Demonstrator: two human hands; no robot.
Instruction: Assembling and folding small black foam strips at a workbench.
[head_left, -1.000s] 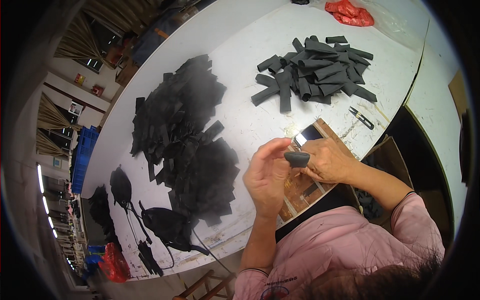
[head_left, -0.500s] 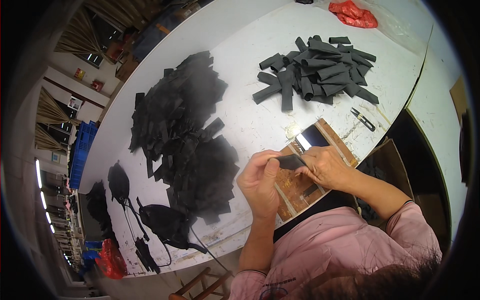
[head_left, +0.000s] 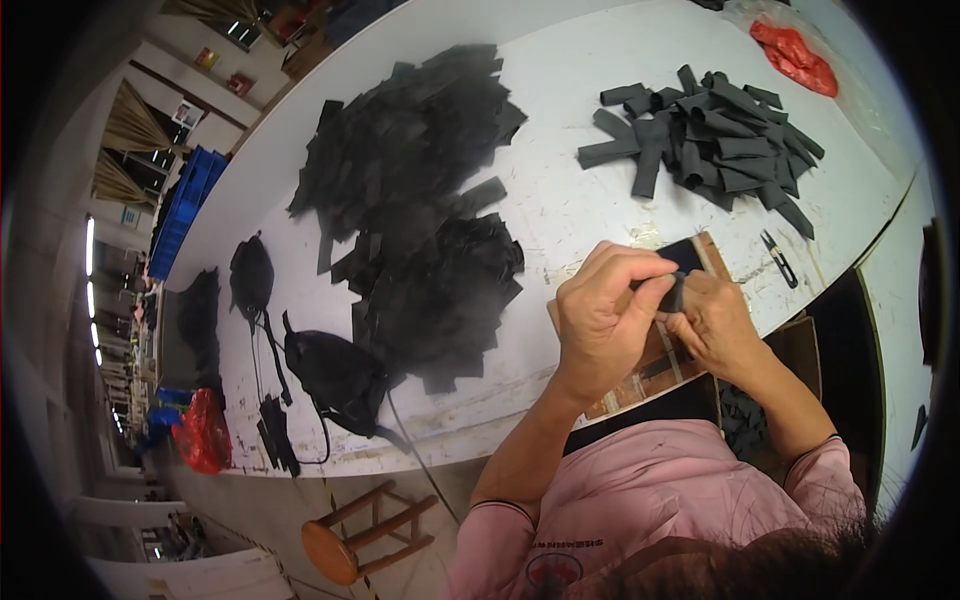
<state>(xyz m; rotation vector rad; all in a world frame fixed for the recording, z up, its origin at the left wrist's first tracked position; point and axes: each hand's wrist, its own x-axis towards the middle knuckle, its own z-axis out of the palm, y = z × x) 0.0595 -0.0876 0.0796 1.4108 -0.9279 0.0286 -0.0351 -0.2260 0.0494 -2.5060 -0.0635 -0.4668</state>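
As both forearms reached in over the edge of a white surface [head_left: 560, 215], a person in a pink shirt [head_left: 650, 465] held a small dark fabric piece [head_left: 674, 294] between two bare hands. The left hand [head_left: 607, 318] had its thumb and index fingers drawn narrow, pinched at one side of the piece, while the right hand [head_left: 716, 322] curled its fingers around the other side; much of the cloth was hidden behind the knuckles, and its full shape could not be told. Directly beneath the fingers lay a wooden board [head_left: 655, 372], with a dark panel [head_left: 682, 256] at its far end.

Beyond the fingers and slightly to their right rose a pile of dark grey fabric tubes [head_left: 735, 145], stacked loosely at all angles. Nearer, just to the right of the fingers, lay a pair of thread snips [head_left: 779, 262]. A red plastic bag [head_left: 795, 58] sat farther off, past the tubes.

To the left of the fingers, well apart from them, spread a large heap of flat black fabric pieces [head_left: 410, 180]. Farther left were two black bags with straps, a larger one [head_left: 335, 375] and a smaller one [head_left: 251, 272]. Below and left of the fingers, a wooden stool [head_left: 333, 550] stood on the floor.
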